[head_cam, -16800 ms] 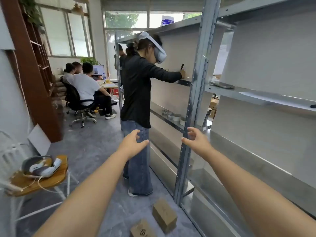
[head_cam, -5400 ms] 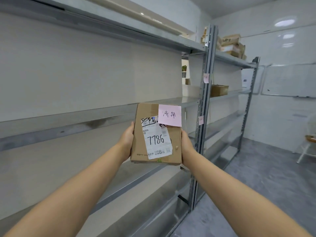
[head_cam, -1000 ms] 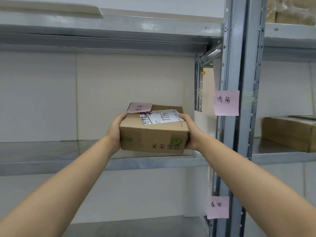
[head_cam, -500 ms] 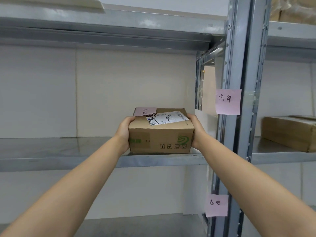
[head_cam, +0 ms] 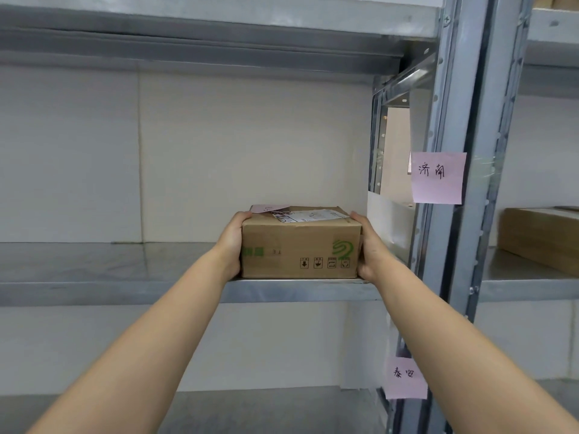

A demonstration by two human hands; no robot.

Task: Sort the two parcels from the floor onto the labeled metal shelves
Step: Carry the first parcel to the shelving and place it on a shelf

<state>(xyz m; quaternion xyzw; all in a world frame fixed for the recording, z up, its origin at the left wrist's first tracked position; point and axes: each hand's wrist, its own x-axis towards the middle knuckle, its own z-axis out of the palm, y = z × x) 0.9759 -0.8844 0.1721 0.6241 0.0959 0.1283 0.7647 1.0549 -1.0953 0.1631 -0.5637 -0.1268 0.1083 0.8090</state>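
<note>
Galvanised grey steel across the whole view: middle shelf (head_cam: 125,270) at centre height, upper shelf (head_cam: 219,14) overhead, lower shelf (head_cam: 250,408) beneath, pale wall panel behind. Left to right along the middle shelf:

Left hand (head_cam: 233,245), clasped against the left end face of the parcel (head_cam: 299,250), thumb hooked over the top edge, fingers hidden behind the box.

Brown cardboard parcel, seated flat on the middle shelf near its right end, front face just behind the shelf lip, with a green logo and four small handling symbols on that face. On its top, a pink parcel note (head_cam: 269,208) at the left rear corner and a white shipping label (head_cam: 310,216) beside it, both seen nearly edge-on, writing unreadable.

Right hand (head_cam: 368,252), clasped against the right end face, thumb over the top edge, mirroring the left.

Compared with one second ago: then carried in the air in front of the shelf lip, top tilted toward the camera. Half a second ago, almost down at the lip. Now level, base on the steel. Two-handed grip unchanged throughout.

Further right: perforated upright (head_cam: 438,89), carrying an upper label note (head_cam: 437,178), pink and handwritten, above the middle shelf, and a lower label note (head_cam: 405,379) of the same kind above the lower shelf. Beyond the upright, in the neighbouring bay, another cardboard box (head_cam: 539,238) at the same height, well apart from the parcel.
</note>
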